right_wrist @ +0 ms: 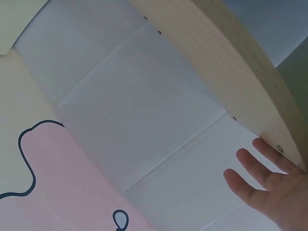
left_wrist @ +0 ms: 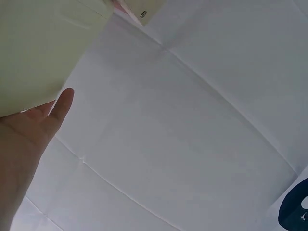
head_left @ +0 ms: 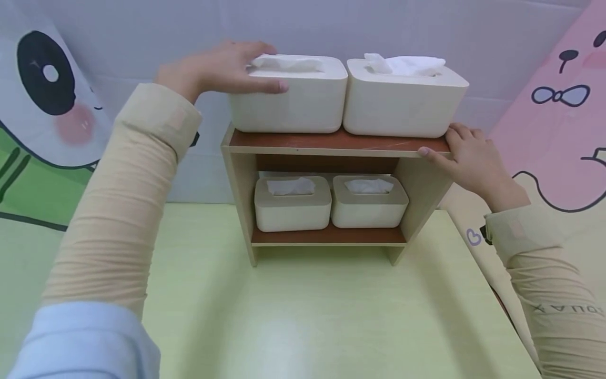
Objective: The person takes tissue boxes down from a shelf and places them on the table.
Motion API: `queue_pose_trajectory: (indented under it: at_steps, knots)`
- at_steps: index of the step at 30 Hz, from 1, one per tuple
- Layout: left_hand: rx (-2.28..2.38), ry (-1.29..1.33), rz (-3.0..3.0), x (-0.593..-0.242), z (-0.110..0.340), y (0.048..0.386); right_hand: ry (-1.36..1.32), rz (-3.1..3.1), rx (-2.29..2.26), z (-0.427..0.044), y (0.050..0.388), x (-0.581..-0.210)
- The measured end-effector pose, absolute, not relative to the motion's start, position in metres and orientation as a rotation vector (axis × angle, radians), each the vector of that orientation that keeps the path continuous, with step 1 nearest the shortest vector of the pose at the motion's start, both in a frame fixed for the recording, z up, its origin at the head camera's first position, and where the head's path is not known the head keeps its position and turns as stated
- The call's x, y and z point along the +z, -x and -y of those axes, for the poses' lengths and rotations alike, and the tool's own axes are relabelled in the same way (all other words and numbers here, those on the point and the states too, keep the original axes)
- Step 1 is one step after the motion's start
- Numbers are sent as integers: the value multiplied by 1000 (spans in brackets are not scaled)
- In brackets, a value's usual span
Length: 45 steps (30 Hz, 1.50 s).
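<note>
In the head view, a two-tier shelf (head_left: 421,184) stands on a pale green table (head_left: 293,316) before a white sheet (head_left: 303,26). The left hand (head_left: 222,68) grips the left end of the upper left box (head_left: 291,105), thumb along its front, fingers toward the back; this box is on the shelf's top, just beside the upper right box (head_left: 400,108). The right hand (head_left: 478,163) rests on the top's right corner, thumb at the front edge. Below, the lower left box (head_left: 292,215) and lower right box (head_left: 370,211) sit side by side. In the left wrist view, the left hand lies at the box's edge with one digit stretched out; most others are hidden. In the right wrist view, three fingers (right_wrist: 252,163) of the right hand reach out, straight and spread, beside the shelf's screwed side; its thumb is hidden there.
</note>
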State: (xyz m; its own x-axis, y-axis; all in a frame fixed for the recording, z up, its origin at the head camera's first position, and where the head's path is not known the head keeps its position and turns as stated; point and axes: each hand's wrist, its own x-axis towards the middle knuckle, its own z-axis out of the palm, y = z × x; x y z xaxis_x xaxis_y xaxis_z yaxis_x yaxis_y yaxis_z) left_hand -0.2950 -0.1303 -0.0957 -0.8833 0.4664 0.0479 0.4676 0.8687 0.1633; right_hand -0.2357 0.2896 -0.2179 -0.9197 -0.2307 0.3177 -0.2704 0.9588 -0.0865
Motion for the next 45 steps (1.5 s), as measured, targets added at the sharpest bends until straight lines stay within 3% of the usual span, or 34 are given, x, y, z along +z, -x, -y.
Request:
queue_pose_trajectory:
  at_steps: [45]
  knots:
    - [-384, 778, 3009, -93, 124, 300, -378, 2786, 218, -291, 232, -216]
